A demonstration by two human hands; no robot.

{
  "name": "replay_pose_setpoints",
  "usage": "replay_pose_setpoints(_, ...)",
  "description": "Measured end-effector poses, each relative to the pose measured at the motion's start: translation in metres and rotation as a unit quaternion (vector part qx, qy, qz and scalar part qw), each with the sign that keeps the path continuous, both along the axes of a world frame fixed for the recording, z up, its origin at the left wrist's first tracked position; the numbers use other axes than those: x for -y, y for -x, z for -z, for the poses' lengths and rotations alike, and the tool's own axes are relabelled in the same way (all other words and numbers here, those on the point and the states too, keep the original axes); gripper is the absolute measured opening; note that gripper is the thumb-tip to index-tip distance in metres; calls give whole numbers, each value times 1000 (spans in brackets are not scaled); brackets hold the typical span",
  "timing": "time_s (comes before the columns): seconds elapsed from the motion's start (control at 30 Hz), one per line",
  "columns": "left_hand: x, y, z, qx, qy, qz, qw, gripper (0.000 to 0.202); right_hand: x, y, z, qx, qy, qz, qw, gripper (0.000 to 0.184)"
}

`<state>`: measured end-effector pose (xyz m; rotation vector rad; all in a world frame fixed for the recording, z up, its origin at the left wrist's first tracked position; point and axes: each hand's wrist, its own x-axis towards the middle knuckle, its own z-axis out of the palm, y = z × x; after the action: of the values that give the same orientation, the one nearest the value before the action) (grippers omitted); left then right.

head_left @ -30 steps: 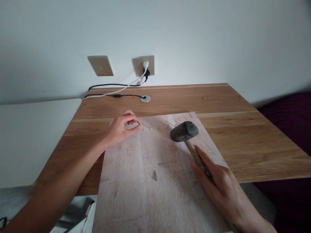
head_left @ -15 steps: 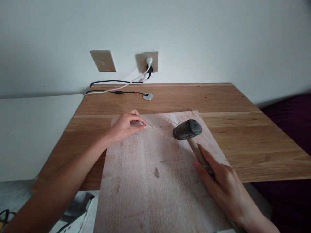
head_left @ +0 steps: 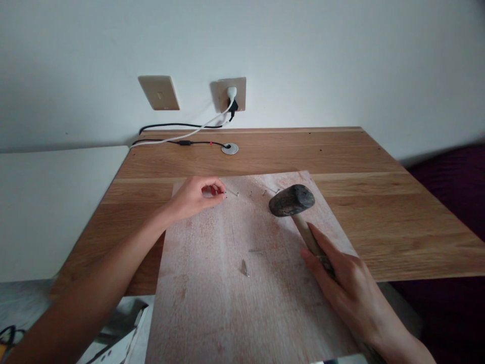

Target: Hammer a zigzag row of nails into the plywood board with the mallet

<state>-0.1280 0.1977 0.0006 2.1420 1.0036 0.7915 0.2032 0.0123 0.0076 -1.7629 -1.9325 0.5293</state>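
Observation:
A pale plywood board (head_left: 212, 298) lies on a wooden desk (head_left: 379, 202). My left hand (head_left: 195, 196) rests at the board's far left, its thumb and forefinger pinched on a small nail (head_left: 231, 192) lying there. My right hand (head_left: 350, 288) is wrapped round the wooden handle of a hammer (head_left: 292, 200), whose dark head rests on the board to the right of the nail. A few more nails (head_left: 265, 191) lie between hand and hammer head. One nail (head_left: 244, 267) stands tilted in the middle of the board.
Black and white cables (head_left: 178, 135) run along the desk's far edge to a wall socket (head_left: 229, 94). A round metal cable grommet (head_left: 229, 148) sits in the desk. A white surface (head_left: 49, 202) adjoins the desk on the left; dark fabric (head_left: 454, 177) lies right.
My left hand has crept a little to the right along the board's far edge and closed its fingertips on the nail. The hammer has barely shifted.

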Motion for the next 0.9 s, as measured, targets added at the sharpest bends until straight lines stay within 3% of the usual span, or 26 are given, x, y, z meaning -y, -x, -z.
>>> replay_pose_setpoints(0.5,2,-2,2,-17,-31,-2,999,5,-2,2,-4,0,-16,-9,1000,69)
replay_pose_setpoints(0.67,2,-3,3,-14,-33,2,999,5,2,0,-6,10,-2,0,1000,62)
replay_pose_setpoints(0.8,2,-4,5,-14,-44,1,999,4,-3,8,-20,-35,-15,0,999,59)
replay_pose_setpoints(0.9,2,-4,4,-18,-40,-4,999,6,-20,25,-38,-37,-32,-43,998,55)
